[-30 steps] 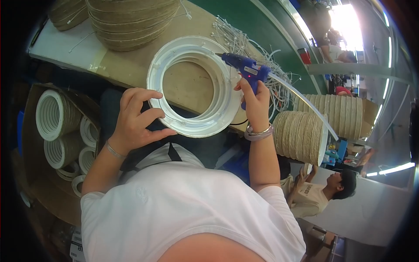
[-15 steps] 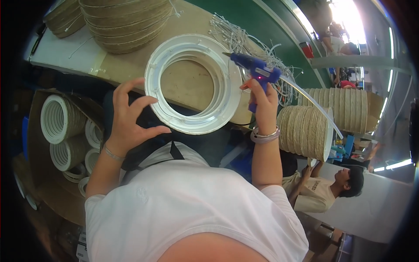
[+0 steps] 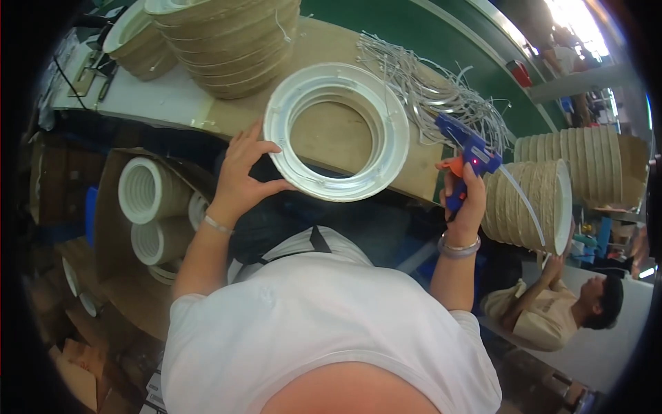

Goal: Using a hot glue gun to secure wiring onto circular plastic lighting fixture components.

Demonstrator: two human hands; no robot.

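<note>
A round white ring-shaped frame point(image 3: 392, 131) lies at the table's near edge, its flanged face up and its centre open. At the ring's left rim is my left hand point(image 3: 238, 176), fingers against the outer edge and thumb at the lower left side. My right hand point(image 3: 469, 203) is wrapped around the handle of a blue hot glue gun point(image 3: 477, 153) with an orange trigger and a small red light. A white glue stick point(image 3: 524, 196) trails from its back. The gun is apart from the ring, its nozzle toward a tangle of white wires point(image 3: 441, 96).
Tan-sided stacked rings point(image 3: 227, 58) stand at the table's back left. More stacks point(image 3: 520, 200) lie at the right. A cardboard box point(image 3: 110, 255) at my left holds several rings. Another person point(image 3: 545, 317) works at the far right. A green surface point(image 3: 358, 21) lies beyond the table.
The glue gun has moved right, away from the ring's right rim. My left hand, spread beside the ring before, has closed in on its left edge. The whole view has shifted.
</note>
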